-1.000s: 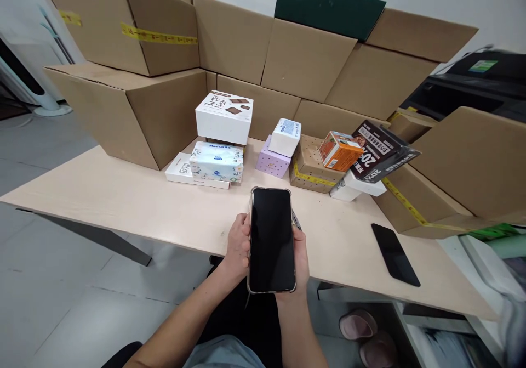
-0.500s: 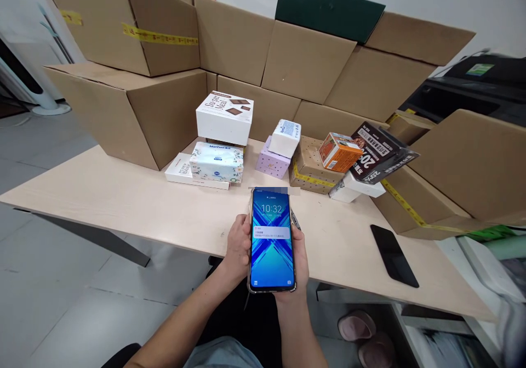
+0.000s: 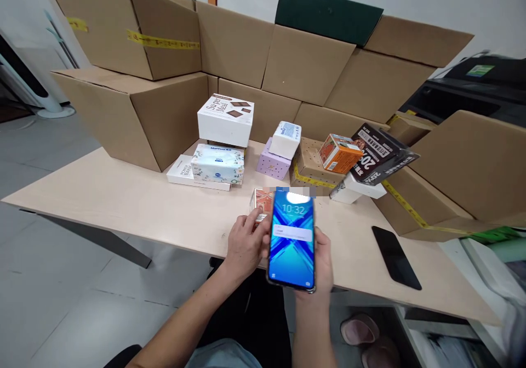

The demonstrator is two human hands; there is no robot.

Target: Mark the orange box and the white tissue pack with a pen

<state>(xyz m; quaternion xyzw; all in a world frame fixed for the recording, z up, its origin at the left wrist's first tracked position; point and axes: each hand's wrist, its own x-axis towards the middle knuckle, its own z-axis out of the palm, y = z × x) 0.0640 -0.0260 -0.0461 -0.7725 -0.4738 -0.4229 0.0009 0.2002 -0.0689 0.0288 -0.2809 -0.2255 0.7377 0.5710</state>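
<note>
Seen from the wearer's head, looking forward and down: lap [image 3: 263, 324] at the bottom edge, left hand [image 3: 243, 247] and right hand [image 3: 322, 261] close near centre, table [image 3: 135, 198] beyond, cardboard boxes [image 3: 168, 121] behind

Smartphone [image 3: 291, 244]: display lit, lock screen active. Clock reads 10:32; a pale notification panel sits below it on a blue background with crossed diagonal bands. Orientation: portrait, screen facing the wearer, hand-held at the front edge of the table [image 3: 197, 214]. Small orange-and-white carton [image 3: 263, 198]: just beside the smartphone's upper left, partly covered; contact with the table cannot be determined.
</note>
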